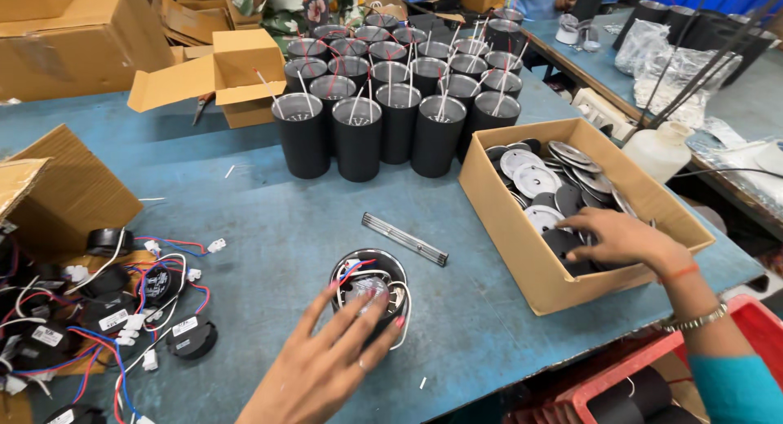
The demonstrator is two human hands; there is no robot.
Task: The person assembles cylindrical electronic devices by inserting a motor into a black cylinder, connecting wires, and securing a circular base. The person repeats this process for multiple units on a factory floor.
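We see the left hand (pixel 326 363), fingers spread, resting on the black housing (pixel 369 287) just ahead. The right hand (pixel 618 238) reaches into the cardboard box (pixel 522 236), fingertips touching a disc (pixel 563 240), grip unclear.

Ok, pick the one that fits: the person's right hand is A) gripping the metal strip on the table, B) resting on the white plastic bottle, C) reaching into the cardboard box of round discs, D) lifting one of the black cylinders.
C: the right hand lies inside the cardboard box, fingers on the round discs.
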